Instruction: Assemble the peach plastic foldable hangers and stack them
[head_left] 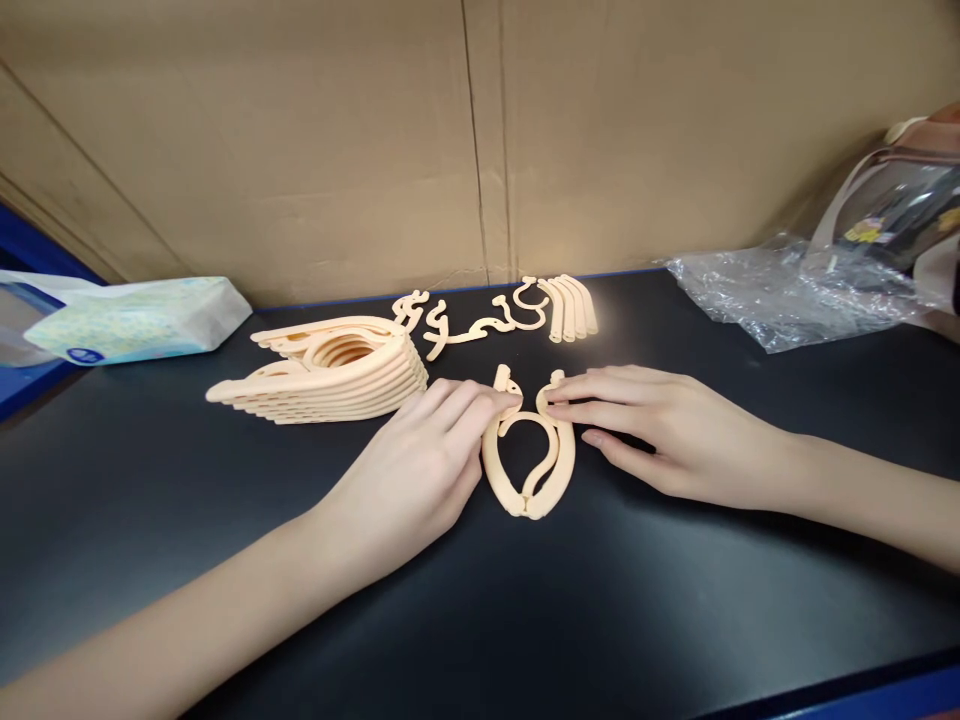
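Observation:
A folded cream plastic folding hanger (566, 470) lies flat on the black table, its hinged end toward me and its hook curled inside the two arms. My left hand (427, 460) grips its left arm near the far end, fingers bent together and the thumb mostly hidden. From the other side, my right hand (675, 430) reaches in with fingers stretched and apart. Two of its fingertips rest on the far end of the right arm, while the thumb stays off the hanger. Left of my left hand stands a neat stack of folded hangers (337, 385).
Behind the hanger lie loose hook pieces (529, 318) and several curved arm pieces (574, 308). A tissue pack (142, 318) sits at the left. Crumpled clear plastic (780, 290) and a transparent bag (892, 200) are at the right. Cardboard (337, 140) walls the table's back edge.

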